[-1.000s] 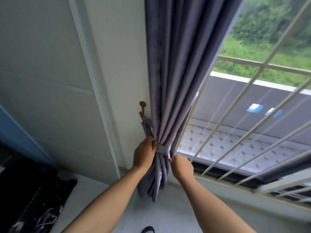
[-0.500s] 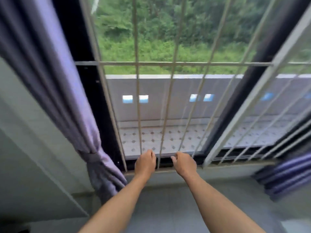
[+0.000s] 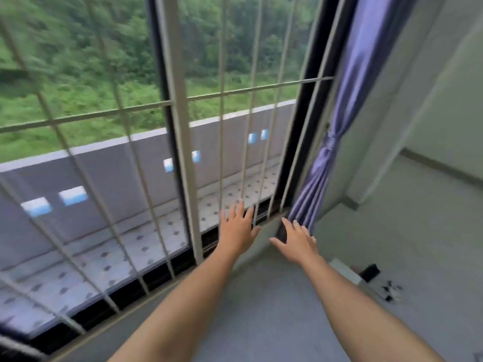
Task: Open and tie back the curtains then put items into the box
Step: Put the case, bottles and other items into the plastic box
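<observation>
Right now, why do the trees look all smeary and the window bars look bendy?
In the head view the trees and left window bars are streaked by motion blur; the wide-angle lens makes the bars fan out and lean; both open hands, left hand and right hand, and the purple curtain look a bit sharper; soft daylight, no glare.

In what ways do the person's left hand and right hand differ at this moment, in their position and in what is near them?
The left hand is raised in front of the window bars, while the right hand reaches out lower and nearer the curtain. The right hand's fingertips lie close to the curtain's lower folds; whether they touch is unclear. The left hand is well apart from the curtain. Both hands are open with fingers spread, and neither holds anything.
</observation>
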Demonstrator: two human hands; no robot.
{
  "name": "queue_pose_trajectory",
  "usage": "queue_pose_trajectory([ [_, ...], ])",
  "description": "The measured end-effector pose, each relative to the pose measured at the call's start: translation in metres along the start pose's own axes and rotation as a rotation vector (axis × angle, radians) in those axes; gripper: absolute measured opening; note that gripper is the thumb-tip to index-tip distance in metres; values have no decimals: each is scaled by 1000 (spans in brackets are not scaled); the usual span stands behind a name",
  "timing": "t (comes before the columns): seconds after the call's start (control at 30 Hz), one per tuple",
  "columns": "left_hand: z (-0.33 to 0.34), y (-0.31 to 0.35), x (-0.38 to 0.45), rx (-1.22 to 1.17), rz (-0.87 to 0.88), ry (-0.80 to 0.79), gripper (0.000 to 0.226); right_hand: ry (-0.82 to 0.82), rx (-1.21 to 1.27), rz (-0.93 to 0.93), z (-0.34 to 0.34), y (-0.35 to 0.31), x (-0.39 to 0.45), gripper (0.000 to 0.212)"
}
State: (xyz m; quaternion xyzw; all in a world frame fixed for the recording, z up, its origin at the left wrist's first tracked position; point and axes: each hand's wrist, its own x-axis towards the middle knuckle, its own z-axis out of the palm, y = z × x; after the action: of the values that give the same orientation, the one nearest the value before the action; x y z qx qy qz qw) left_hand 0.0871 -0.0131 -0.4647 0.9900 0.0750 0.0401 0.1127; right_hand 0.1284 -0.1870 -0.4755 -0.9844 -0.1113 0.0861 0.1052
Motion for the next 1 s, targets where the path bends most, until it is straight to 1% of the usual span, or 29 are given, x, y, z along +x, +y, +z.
queue_pose_trajectory([
  [0.1, 6, 59, 31, 4, 22, 18, 58, 48, 25, 73, -22, 60, 12, 78],
  [0.27, 27, 120, 82, -7, 56, -54, 56, 96, 44, 148, -45, 137, 34, 73],
  [0.47, 72, 186, 151, 37, 131, -112, 51, 19, 62, 181, -44, 215, 88, 71],
  [0.63, 122, 233, 211, 10, 60, -192, 48, -86, 75, 192, -44, 282, 134, 69],
  [0.73, 146, 264, 247, 30, 48, -202, 47, -88, 96, 204, -55, 330, 161, 68],
  [0.9, 184, 322, 277, 51, 17, -231, 36, -146, 108, 216, -60, 411, 199, 65],
  [1.0, 211, 351, 287, 5, -106, -285, 36, -176, 148, 182, -55, 456, 226, 60],
])
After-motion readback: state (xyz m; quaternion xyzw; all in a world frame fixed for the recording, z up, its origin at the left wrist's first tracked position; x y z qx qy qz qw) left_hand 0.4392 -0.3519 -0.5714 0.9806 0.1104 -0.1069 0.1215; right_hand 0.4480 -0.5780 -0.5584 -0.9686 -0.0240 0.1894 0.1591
